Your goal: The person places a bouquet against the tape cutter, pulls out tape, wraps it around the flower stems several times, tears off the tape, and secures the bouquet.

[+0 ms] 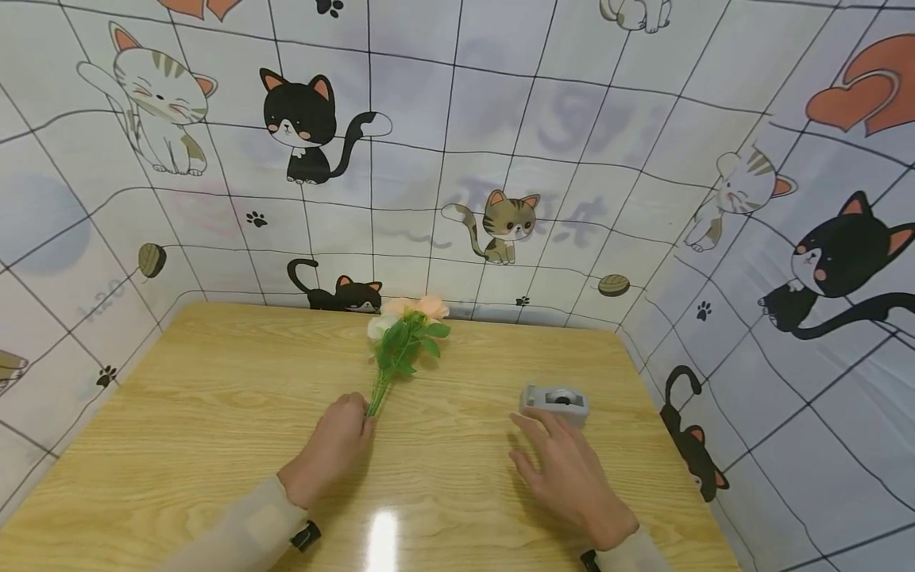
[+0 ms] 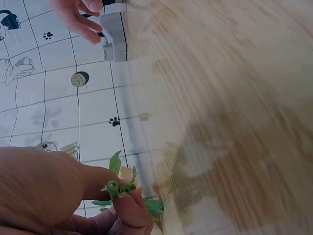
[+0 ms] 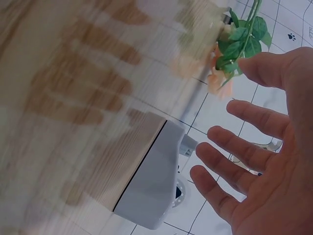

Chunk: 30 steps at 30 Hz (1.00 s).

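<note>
My left hand (image 1: 332,441) pinches a small bunch of artificial flowers (image 1: 400,345) by the lower ends of its green stems. Pale peach and white blooms point to the back of the table. In the left wrist view, cut stem ends (image 2: 120,188) poke out between thumb and fingers. My right hand (image 1: 565,473) is spread beside a grey tape dispenser (image 1: 579,407), its fingers partly in front of it in the head view. From the right wrist view, the fingers look separated and hold nothing, with the dispenser (image 3: 151,181) standing on the table near them.
The light wooden table (image 1: 236,373) reflects a bright light near its front. A white sheet (image 1: 429,103) with a grid and cartoon cats hangs behind the table and along both sides.
</note>
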Available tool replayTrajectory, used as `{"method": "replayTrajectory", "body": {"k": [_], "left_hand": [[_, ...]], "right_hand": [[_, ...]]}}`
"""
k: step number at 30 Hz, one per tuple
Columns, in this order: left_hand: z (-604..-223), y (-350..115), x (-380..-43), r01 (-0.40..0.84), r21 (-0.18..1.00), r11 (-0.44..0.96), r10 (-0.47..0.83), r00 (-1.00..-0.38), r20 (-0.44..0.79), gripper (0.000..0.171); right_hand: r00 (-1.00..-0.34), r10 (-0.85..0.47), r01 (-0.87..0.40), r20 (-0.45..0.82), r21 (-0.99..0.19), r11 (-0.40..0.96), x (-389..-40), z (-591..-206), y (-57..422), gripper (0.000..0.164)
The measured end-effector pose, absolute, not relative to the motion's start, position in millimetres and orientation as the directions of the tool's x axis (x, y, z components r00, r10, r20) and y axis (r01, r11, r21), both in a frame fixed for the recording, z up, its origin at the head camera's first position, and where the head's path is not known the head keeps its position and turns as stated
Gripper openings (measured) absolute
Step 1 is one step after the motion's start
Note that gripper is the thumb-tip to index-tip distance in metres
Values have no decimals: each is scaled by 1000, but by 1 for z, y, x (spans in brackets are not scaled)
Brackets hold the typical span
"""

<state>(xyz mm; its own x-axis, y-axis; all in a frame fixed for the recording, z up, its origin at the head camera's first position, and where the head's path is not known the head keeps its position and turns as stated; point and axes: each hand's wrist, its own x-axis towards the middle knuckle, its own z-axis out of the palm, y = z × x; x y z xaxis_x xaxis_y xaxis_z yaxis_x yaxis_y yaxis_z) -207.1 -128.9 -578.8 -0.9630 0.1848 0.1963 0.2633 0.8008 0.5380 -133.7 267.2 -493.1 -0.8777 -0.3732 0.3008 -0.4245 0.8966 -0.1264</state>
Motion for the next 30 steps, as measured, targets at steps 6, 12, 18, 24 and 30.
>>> {"method": "replayTrajectory", "body": {"k": [6,12,18,24,30], "left_hand": [[-583,-100,-213,291,507,811,194,-952,235,15],[-586,-73,-217,329,500,801,220,-939,265,20],[-584,-47,-220,338,519,785,245,-939,241,17],[-583,-28,-220,316,535,783,211,-945,249,18],[-578,-15,-221,257,567,783,177,-965,194,17]], "right_hand": [[-882,-355,-406,311,-120,906,-136,-493,273,54],[-875,-347,-406,336,-121,906,-142,-495,281,53],[-885,-319,-376,340,-118,919,-149,-495,288,50],[-894,-294,-353,337,-129,927,-157,-491,295,50],[-917,-257,-308,306,-130,943,-166,-487,302,58]]}}
